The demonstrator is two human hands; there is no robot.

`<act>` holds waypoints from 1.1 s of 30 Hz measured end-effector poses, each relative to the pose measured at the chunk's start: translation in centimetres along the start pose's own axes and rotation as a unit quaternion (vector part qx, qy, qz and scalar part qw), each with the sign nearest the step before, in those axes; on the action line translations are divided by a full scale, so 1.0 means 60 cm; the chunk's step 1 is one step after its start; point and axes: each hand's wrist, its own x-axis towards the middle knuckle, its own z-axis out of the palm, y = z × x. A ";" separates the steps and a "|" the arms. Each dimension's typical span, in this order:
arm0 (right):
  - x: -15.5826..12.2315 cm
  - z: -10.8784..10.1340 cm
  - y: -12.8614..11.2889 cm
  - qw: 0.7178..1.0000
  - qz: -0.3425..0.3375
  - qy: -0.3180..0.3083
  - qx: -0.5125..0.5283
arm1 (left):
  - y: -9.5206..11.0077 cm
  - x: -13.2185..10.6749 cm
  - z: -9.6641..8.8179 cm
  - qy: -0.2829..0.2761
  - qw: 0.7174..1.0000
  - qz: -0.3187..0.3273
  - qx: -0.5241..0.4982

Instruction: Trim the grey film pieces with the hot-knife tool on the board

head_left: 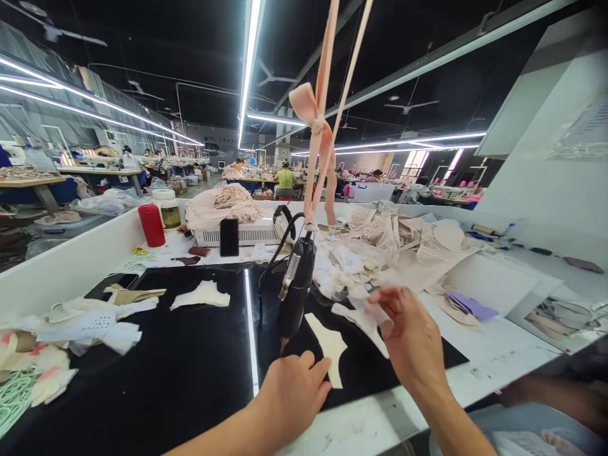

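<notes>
My left hand point(299, 389) is at the near edge of the black mat point(190, 361), fingers bent, with thumb and index finger on the edge of a cream cut fabric piece point(331, 342). Raised to the right, my right hand point(411, 335) pinches a thin, see-through white sheet point(379, 315). Under it lies another white cut piece point(361, 322). A black corded hand tool point(298, 285) with a metal lever hangs on pink straps point(316, 136), its narrow tip just above my left hand. A third cream piece point(202, 295) lies farther left on the mat.
White scraps point(102, 323) and green cord point(19, 399) are at left. Behind stand a red cylinder point(151, 225), a jar point(167, 209), a phone point(229, 237) and a white box point(237, 233). Pale fabric point(418, 244) is piled at right. People sit at distant tables.
</notes>
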 end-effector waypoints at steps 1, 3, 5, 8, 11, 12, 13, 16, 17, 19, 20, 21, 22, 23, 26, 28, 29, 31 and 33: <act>-0.019 -0.003 -0.001 1.000 0.013 -0.018 -0.002 | -0.003 -0.003 -0.002 0.003 1.000 0.000 -0.023; -0.054 -0.009 0.003 0.998 0.038 -0.049 -0.007 | -0.012 -0.012 -0.004 0.015 0.997 -0.002 -0.072; -0.085 -0.013 0.012 0.993 0.076 -0.086 -0.018 | -0.023 -0.020 -0.002 0.031 0.979 -0.012 -0.201; -0.126 -0.008 0.027 0.979 0.125 -0.155 -0.047 | -0.037 -0.032 -0.002 0.045 0.889 -0.035 -0.455; -0.163 0.015 0.033 0.975 0.145 -0.159 -0.064 | -0.046 -0.046 -0.012 0.039 0.832 -0.057 -0.550; -0.174 0.024 0.033 0.974 0.150 -0.156 -0.070 | -0.049 -0.053 -0.017 0.031 0.822 -0.068 -0.564; -0.182 0.032 0.034 0.972 0.157 -0.154 -0.079 | -0.052 -0.060 -0.023 0.023 0.812 -0.083 -0.577; -0.195 0.043 0.038 0.966 0.173 -0.154 -0.114 | -0.065 -0.083 -0.039 0.008 0.789 -0.119 -0.603; -0.195 0.043 0.041 0.963 0.180 -0.157 -0.124 | -0.071 -0.091 -0.044 0.008 0.785 -0.127 -0.606; -0.195 0.038 0.049 0.956 0.197 -0.173 -0.134 | -0.084 -0.105 -0.053 0.013 0.783 -0.138 -0.606; -0.195 0.035 0.053 0.951 0.206 -0.185 -0.139 | -0.091 -0.112 -0.056 0.013 0.784 -0.142 -0.605; -0.196 0.032 0.057 0.946 0.217 -0.193 -0.144 | -0.097 -0.118 -0.060 0.012 0.785 -0.146 -0.602; -0.197 0.030 0.061 0.942 0.228 -0.195 -0.148 | -0.104 -0.124 -0.063 0.012 0.786 -0.149 -0.599; -0.199 0.029 0.065 0.939 0.237 -0.195 -0.153 | -0.111 -0.129 -0.066 0.011 0.789 -0.151 -0.596; -0.206 0.033 0.073 0.931 0.257 -0.194 -0.172 | -0.127 -0.143 -0.071 0.012 0.798 -0.153 -0.583; -0.211 0.041 0.076 0.928 0.264 -0.197 -0.174 | -0.135 -0.150 -0.074 0.014 0.805 -0.156 -0.573; -0.214 0.046 0.077 0.929 0.266 -0.196 -0.168 | -0.138 -0.153 -0.075 0.015 0.808 -0.158 -0.568; -0.219 0.056 0.077 0.931 0.275 -0.190 -0.145 | -0.142 -0.158 -0.078 0.016 0.813 -0.161 -0.559; -0.224 0.065 0.078 0.933 0.284 -0.185 -0.117 | -0.143 -0.162 -0.081 0.015 0.817 -0.162 -0.553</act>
